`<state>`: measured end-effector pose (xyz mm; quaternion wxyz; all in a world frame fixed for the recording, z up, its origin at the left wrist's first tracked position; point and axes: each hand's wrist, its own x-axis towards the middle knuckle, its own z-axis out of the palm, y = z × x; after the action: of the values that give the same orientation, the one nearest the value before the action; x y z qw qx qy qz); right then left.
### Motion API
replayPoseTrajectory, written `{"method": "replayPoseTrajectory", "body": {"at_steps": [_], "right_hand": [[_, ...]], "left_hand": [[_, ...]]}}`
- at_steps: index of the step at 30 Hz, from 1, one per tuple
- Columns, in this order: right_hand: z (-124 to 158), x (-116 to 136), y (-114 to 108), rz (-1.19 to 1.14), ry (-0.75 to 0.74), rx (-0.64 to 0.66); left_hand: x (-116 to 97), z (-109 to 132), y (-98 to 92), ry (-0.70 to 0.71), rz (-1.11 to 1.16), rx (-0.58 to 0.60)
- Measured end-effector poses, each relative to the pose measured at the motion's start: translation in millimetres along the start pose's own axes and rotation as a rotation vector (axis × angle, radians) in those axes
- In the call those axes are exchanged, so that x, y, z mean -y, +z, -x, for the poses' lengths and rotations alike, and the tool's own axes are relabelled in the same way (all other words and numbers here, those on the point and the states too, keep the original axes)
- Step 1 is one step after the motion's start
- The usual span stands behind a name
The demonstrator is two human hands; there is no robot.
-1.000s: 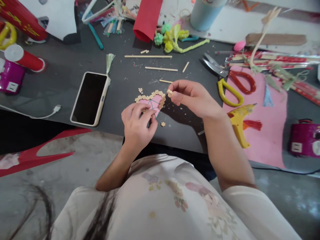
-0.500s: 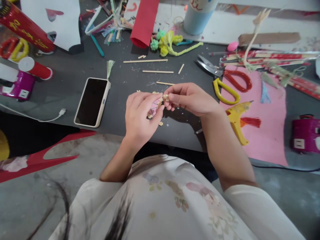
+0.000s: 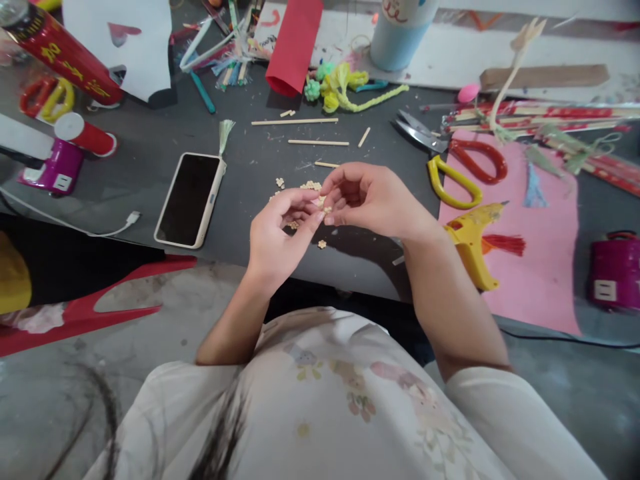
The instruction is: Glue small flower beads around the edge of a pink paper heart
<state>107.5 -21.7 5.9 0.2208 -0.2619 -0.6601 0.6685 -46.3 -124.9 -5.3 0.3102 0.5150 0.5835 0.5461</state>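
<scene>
My left hand (image 3: 276, 235) and my right hand (image 3: 375, 201) meet above the near edge of the dark table. At their fingertips is a small cream flower-shaped piece (image 3: 326, 210), pinched from both sides. Fingers cover part of it, and I cannot make out whether several pieces are joined there. More cream flower pieces (image 3: 311, 185) lie on the table just beyond the fingers. One loose flower (image 3: 322, 245) rests nearer to me, and another small flower (image 3: 280, 182) sits to the left.
A phone (image 3: 189, 200) lies to the left. Thin wooden sticks (image 3: 295, 121) are spread beyond my hands. At right are scissors (image 3: 453, 193), a yellow glue gun (image 3: 473, 250) and pink paper (image 3: 540, 267). Red paper (image 3: 295, 47) and a blue-and-white cup (image 3: 400, 40) stand farther back.
My left fingers have opened out, and the pink piece with dark lines seen in them before no longer shows clearly. My right hand has shifted slightly left, closer to the left fingertips.
</scene>
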Motion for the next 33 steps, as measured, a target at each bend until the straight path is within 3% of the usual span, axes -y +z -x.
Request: {"method": "replayPoseTrajectory", "body": {"at_steps": [5,19,24,29,33], "right_hand": [[3.0,1.8,0.6,0.030,-0.012,0.020],[7.4,8.6,-0.1,0.203,-0.074,-0.015],[6.5,6.7,-7.8,0.371,-0.075,-0.146],[7.1,-7.4,-27.3,0.642,-0.085,-0.413],[8.1,-28.1,-46.0,0.739,-0.093,-0.445]], "left_hand": [[0.7,2.9,-0.7,-0.078,0.078,-0.025],[1.6,7.7,1.7,0.001,-0.037,-0.109],[4.2,6.8,-0.1,-0.003,-0.071,-0.142],[5.9,6.8,-5.5,0.012,-0.079,-0.170],[7.2,9.7,-9.9,0.013,-0.120,-0.181]]}}
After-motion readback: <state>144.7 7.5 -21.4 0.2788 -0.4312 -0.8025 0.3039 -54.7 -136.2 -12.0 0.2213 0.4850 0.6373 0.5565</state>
